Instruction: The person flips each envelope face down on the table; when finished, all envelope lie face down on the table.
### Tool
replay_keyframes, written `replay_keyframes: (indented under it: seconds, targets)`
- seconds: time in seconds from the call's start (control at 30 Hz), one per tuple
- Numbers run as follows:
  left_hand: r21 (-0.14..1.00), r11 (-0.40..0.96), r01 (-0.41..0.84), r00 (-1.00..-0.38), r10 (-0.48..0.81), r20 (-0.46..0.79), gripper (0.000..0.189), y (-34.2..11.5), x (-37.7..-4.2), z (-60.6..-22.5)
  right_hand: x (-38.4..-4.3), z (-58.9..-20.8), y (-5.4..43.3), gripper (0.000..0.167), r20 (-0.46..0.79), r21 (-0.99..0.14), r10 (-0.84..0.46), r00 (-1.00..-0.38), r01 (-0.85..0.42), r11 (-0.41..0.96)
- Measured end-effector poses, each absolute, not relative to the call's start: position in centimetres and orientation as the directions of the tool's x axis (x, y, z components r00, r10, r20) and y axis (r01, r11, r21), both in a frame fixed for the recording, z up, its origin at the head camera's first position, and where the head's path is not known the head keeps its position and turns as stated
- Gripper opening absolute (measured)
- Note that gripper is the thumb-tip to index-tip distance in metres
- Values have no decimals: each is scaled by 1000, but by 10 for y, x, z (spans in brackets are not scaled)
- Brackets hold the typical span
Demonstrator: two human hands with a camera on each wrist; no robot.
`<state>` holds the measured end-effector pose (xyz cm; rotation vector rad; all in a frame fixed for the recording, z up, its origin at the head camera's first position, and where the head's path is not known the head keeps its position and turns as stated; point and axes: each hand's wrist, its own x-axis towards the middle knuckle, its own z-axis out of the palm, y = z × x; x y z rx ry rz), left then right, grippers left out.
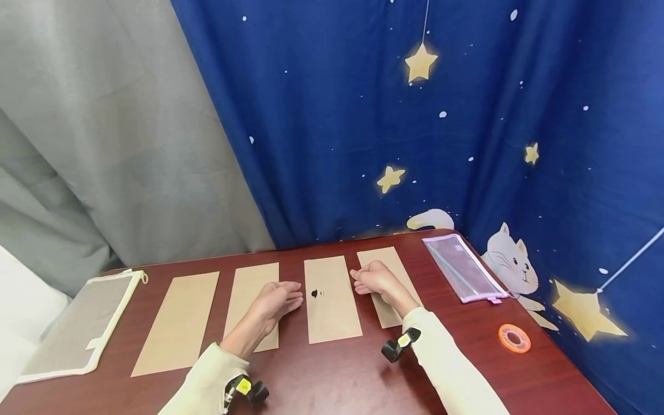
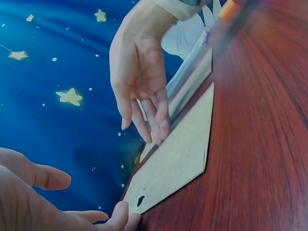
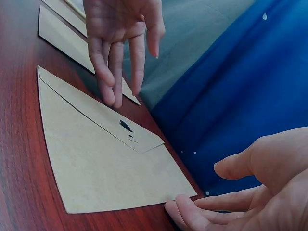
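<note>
A tan paper envelope with a small black hat-like print lies flat on the dark red table between my two hands. Its flap side faces up, the flap's edge showing in the right wrist view, where the envelope spans the middle. My left hand hovers at its left edge with fingers loosely extended, partly over another tan envelope. At the right edge is my right hand, fingers relaxed and nothing in them, overlapping a third envelope. In both wrist views, fingertips are right by the printed envelope's edge.
Farther left lies one more plain envelope, then a white-edged mesh zip pouch at the table's left end. A lilac-edged zip pouch and an orange ring-shaped roll are at the right. Curtains hang behind the table.
</note>
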<state>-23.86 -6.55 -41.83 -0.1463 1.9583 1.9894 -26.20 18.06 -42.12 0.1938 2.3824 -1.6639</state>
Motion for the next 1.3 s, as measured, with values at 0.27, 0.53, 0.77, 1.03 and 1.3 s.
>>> replay_keyframes:
  seconds: [0.27,0.53,0.77,1.03,1.3]
  targets:
    - [920,-61,-387,-907,208,-367,49,-63,-241,-416,-258,-424,180,29,-310,-921,-22,-951,294,253]
    - [931,-22,-365,-905,245,-349,45,-66,-244,-411,-256,-425,177,21,-231,-961,30,-973,233,146]
    - [958,-47,-284,-938,219,-267,40,-73,-253,-399,-257,-415,173,22,-140,-986,98,-985,148,76]
    - [956,-99,-276,-953,160,-258,34,-81,-266,-388,-258,-396,167,25,-104,-994,87,-991,107,36]
    - [948,-108,-300,-944,176,-278,28,-88,-268,-386,-253,-399,165,25,-104,-995,58,-993,104,0]
